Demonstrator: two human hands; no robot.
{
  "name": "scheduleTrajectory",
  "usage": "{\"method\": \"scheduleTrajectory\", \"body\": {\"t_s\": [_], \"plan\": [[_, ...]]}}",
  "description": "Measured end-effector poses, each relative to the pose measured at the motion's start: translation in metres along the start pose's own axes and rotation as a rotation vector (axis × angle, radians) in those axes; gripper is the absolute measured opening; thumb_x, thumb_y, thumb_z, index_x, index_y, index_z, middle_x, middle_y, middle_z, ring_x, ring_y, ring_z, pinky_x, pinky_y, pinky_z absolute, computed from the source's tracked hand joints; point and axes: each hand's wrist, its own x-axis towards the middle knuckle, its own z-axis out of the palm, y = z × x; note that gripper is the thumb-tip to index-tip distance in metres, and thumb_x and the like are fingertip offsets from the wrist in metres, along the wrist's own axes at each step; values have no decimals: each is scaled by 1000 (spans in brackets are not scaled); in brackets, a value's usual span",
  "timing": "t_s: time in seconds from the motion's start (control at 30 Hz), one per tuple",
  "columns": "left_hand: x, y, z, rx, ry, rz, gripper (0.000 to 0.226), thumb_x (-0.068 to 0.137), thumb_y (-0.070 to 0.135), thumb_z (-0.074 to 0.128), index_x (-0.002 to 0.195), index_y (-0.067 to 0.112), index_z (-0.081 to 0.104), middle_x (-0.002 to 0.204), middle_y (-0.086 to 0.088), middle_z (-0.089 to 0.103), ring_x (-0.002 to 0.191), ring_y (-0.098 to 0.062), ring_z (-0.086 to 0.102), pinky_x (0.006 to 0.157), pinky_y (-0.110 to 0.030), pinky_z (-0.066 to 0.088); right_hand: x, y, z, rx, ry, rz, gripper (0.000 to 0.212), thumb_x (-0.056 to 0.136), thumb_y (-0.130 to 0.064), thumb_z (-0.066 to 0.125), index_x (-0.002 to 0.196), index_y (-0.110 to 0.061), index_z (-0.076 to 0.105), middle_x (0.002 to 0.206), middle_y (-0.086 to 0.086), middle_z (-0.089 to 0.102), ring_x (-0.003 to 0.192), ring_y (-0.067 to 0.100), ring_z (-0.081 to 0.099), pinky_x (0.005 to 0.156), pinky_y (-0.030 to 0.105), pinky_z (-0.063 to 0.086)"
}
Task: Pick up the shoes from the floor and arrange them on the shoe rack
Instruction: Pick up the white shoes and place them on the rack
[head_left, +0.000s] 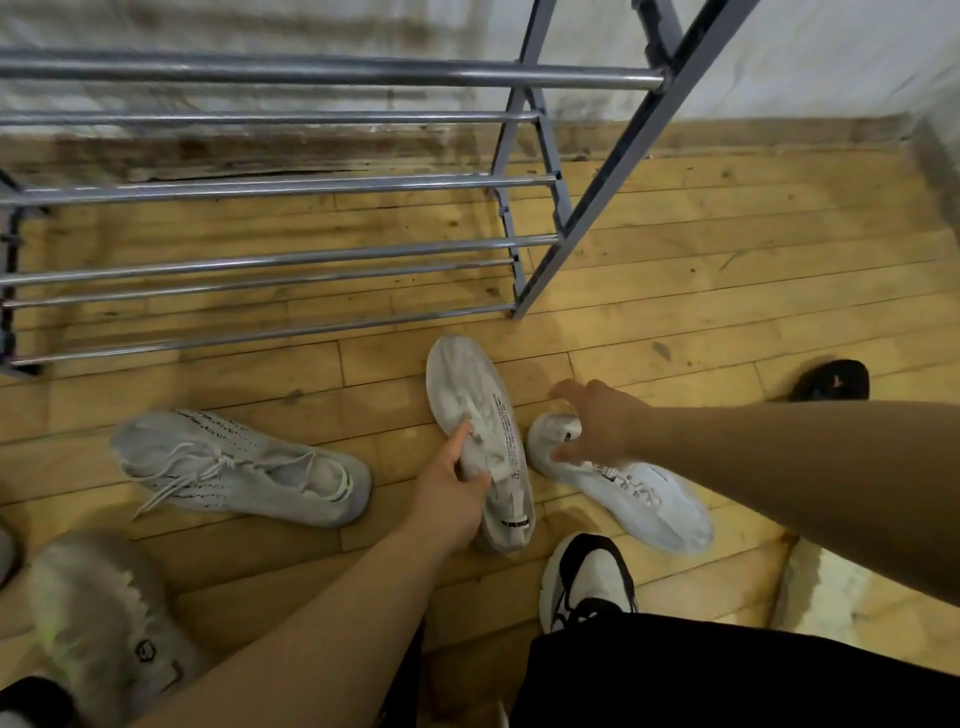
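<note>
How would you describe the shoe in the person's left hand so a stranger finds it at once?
Start at the metal shoe rack; on the floor before its right leg lie pale shoes. It is the middle white shoe, toe toward the rack, gripped by the left hand, with black print along its side.

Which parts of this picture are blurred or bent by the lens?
Head view: the grey shoe at bottom left is smeared by motion blur; the shoe rack bars look soft and slightly curved by the wide-angle lens; the left hand and its white shoe are sharper.

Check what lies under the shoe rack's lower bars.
Under the shoe rack only bare wooden floor shows between the bars; no shoes. The rack's far left runs out of frame.
</note>
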Motion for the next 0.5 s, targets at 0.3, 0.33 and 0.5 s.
{"method": "scheduleTrajectory", "body": {"t_s": [0.3, 0.33, 0.5], "plan": [[2, -4, -9, 3, -36, -3, 67, 103, 7, 56, 157, 38, 34, 160, 2, 42, 142, -19, 47, 109, -28, 46, 4, -12, 4, 53, -142, -49, 89, 87, -54, 73, 158, -33, 25, 143, 0, 55, 105, 19, 60, 80, 27, 49], [2, -5, -10, 4, -41, -3, 67, 102, 6, 57, 157, 39, 35, 160, 2, 43, 141, -18, 47, 108, -25, 46, 5, -13, 4, 38, -136, -51, 88, 85, -55, 73, 157, -32, 28, 141, 0, 57, 108, 20, 60, 83, 28, 48], [4, -4, -15, 13, -60, -3, 66, 102, 7, 57, 156, 40, 37, 159, 3, 44, 131, -13, 54, 83, -8, 48, 7, -14, 4, 74, -174, -58, 81, 79, -50, 82, 146, -35, 39, 133, 2, 59, 108, 20, 61, 92, 35, 53]]}}
